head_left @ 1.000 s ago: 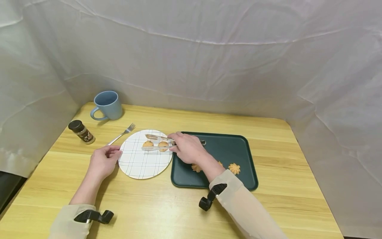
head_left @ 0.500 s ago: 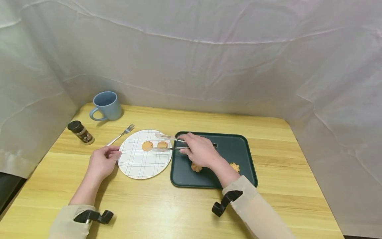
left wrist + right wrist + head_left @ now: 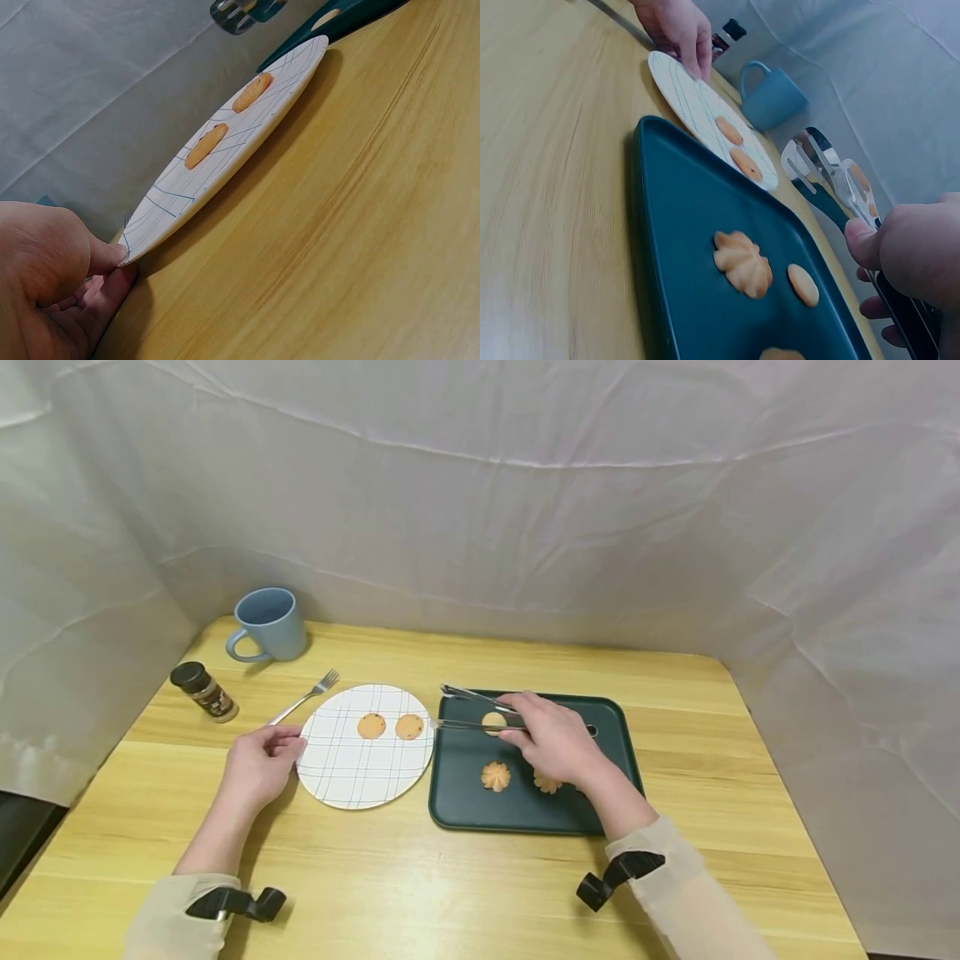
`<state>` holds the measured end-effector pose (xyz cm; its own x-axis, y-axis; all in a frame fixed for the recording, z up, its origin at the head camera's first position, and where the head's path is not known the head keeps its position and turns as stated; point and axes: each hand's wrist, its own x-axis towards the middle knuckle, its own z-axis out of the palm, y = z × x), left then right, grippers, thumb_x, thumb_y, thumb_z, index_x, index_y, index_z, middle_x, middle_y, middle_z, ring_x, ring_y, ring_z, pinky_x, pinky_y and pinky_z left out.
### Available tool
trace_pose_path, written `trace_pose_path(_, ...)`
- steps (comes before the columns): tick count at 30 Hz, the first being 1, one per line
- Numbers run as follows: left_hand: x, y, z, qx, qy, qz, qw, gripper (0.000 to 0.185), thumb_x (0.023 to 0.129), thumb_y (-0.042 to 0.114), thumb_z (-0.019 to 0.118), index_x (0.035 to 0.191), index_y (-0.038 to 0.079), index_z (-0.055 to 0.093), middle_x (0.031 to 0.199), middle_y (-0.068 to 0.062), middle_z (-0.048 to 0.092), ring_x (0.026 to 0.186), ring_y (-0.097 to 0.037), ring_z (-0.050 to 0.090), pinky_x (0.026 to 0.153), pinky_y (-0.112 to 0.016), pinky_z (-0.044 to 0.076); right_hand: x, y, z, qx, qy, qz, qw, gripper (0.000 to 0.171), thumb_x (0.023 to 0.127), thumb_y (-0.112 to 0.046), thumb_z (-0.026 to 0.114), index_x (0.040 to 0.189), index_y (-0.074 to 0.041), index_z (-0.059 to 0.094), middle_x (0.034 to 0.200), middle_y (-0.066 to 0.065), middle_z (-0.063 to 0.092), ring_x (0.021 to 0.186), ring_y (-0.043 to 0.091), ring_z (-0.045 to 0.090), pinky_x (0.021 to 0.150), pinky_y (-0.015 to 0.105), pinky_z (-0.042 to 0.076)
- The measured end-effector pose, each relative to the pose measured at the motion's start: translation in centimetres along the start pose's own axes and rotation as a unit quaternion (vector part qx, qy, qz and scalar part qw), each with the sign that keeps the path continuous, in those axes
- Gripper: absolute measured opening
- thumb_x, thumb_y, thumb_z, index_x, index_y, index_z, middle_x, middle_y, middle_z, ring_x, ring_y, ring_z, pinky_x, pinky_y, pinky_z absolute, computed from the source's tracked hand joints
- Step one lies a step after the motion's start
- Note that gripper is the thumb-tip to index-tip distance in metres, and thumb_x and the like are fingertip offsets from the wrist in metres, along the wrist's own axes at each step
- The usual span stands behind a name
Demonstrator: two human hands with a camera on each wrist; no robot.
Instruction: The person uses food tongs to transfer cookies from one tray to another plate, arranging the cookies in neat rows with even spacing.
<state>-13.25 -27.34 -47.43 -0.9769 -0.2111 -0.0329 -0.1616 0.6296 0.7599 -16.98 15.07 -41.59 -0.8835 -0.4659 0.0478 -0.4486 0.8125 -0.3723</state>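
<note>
**Tongs over the tray, a hand steadying the plate**

On a pale wooden table, seen from the head camera, a round white plate with a thin grid pattern sits near the middle. Two flat round cookies lie side by side toward its 12 o'clock edge. The left hand rests at the plate's 9 o'clock rim, fingers pinching the edge. Just beside the plate, at its 3 o'clock, lies a dark green tray. The right hand hovers over the tray, fingers curled round a pair of metal tongs whose tips point toward the plate. A round cookie shows between the tong arms; whether they grip it cannot be told. Two swirl-shaped cookies rest on the tray toward its 6 o'clock side. From the plate, a fork lies at 10 o'clock, with a small dark-capped jar and a blue mug well beyond it.

From the left wrist camera, thumb and fingers clasp the plate's near rim, the two cookies lying flat on it further along.

From the right wrist camera, the right hand wraps the tong handles at 3 o'clock, the tong tips apart above the tray's far edge.
</note>
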Motion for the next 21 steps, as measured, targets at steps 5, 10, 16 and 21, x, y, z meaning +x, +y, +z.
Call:
trace_pose_path(5, 0.0, 0.1, -0.1, 0.002, 0.002, 0.001, 1.0, 0.032, 0.105, 0.016, 0.065, 0.128, -0.006, 0.07, 0.109, -0.019, 0.073, 0.095, -0.025, 0.065, 0.071, -0.017, 0.047, -0.8, 0.9, -0.4, 0.001, 0.002, 0.016, 1.0, 0.053, 0.107, -0.034, 0.066, 0.154, -0.017, 0.053, 0.143, 0.008, 0.063, 0.126, 0.031, 0.063, 0.098, 0.057, 0.052)
trace_pose_path(10, 0.0, 0.1, -0.1, 0.001, 0.004, 0.005, 1.0, 0.031, 0.104, 0.016, 0.066, 0.126, -0.005, 0.071, 0.107, -0.018, 0.074, 0.094, -0.024, 0.064, 0.071, -0.017, 0.047, -1.6, 1.8, -0.8, 0.0, -0.002, 0.033, 0.999, 0.055, 0.107, -0.036, 0.066, 0.156, -0.017, 0.051, 0.155, 0.014, 0.054, 0.14, 0.038, 0.052, 0.107, 0.063, 0.044)
trace_pose_path(16, 0.0, -0.1, 0.0, 0.005, 0.007, 0.01, 0.9999, 0.03, 0.104, 0.015, 0.066, 0.126, -0.005, 0.071, 0.106, -0.018, 0.074, 0.093, -0.023, 0.065, 0.071, -0.017, 0.047, -2.1, 2.9, -0.9, -0.003, -0.006, 0.041, 0.999, 0.055, 0.107, -0.035, 0.065, 0.157, -0.017, 0.05, 0.157, 0.016, 0.051, 0.144, 0.04, 0.047, 0.108, 0.065, 0.042)
trace_pose_path(21, 0.0, -0.2, 0.0, 0.007, 0.009, 0.012, 0.9999, 0.03, 0.104, 0.015, 0.066, 0.125, -0.005, 0.072, 0.106, -0.018, 0.074, 0.093, -0.023, 0.065, 0.071, -0.016, 0.047, -2.4, 3.8, -0.7, -0.009, -0.009, 0.046, 0.999, 0.055, 0.107, -0.035, 0.066, 0.157, -0.015, 0.05, 0.157, 0.017, 0.051, 0.146, 0.041, 0.044, 0.109, 0.065, 0.042)
